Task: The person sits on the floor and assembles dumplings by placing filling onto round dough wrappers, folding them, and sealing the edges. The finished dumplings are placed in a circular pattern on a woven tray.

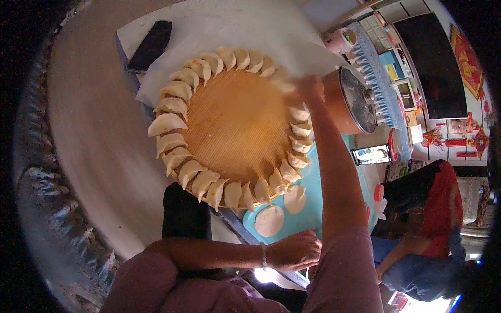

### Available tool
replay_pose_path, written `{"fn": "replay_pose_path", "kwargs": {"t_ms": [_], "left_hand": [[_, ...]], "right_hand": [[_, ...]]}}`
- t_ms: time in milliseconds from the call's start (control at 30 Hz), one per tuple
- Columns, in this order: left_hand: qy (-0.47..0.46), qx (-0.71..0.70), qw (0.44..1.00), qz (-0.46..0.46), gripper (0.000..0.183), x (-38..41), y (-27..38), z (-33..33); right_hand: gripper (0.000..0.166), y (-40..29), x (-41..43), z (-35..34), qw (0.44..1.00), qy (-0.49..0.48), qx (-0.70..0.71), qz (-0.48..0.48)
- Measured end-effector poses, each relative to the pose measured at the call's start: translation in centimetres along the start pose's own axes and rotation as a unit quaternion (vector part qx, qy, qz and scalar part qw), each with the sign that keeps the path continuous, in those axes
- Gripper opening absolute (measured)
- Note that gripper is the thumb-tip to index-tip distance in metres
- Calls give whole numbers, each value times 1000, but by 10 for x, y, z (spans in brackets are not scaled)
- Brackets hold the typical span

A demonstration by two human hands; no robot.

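A round woven tray (238, 129) carries a ring of folded dumplings (168, 124) along its rim. At the ring's upper right, my right hand (307, 92) is blurred by motion, close to a blurred dumpling (285, 83); whether the fingers hold it is unclear. My left hand (293, 250), with a beaded bracelet (263, 256) at the wrist, is curled low over the work surface. Its fingertips are hidden behind my right forearm. Two flat dough wrappers (269, 221) lie on a turquoise mat (313, 168) between the tray and my left hand.
A lidded pot (340, 99) stands just right of my right hand. Beyond the mat rests a lit phone (372, 155). A dark flat object (150, 46) lies on the table at upper left. Another person (422, 234) sits at the right.
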State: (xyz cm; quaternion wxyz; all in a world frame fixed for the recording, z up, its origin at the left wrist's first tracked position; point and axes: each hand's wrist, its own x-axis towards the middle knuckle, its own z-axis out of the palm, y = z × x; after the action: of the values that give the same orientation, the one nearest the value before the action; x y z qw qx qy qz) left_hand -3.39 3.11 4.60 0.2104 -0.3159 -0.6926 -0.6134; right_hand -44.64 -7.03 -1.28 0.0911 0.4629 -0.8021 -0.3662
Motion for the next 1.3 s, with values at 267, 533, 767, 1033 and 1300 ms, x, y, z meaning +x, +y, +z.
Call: {"fn": "replay_pose_path", "kwargs": {"t_ms": [267, 533, 767, 1033, 1300], "left_hand": [[7, -34, 999, 8, 13, -2, -3, 5], [29, 1, 1000, 11, 14, -4, 1, 4], [30, -16, 998, 54, 20, -5, -10, 28], [90, 180, 973, -115, 20, 15, -56, -3], [-187, 496, 826, -191, 15, 56, -105, -2]], "right_hand": [[33, -2, -18, -32, 987, 62, 145, 26], [47, -21, -13, -47, 861, 44, 430, 269], [32, 27, -102, -92, 845, 76, 497, 181], [29, 38, -378, -153, 886, 5, 436, 160], [17, -35, -594, -149, 725, 28, 603, 332]]}}
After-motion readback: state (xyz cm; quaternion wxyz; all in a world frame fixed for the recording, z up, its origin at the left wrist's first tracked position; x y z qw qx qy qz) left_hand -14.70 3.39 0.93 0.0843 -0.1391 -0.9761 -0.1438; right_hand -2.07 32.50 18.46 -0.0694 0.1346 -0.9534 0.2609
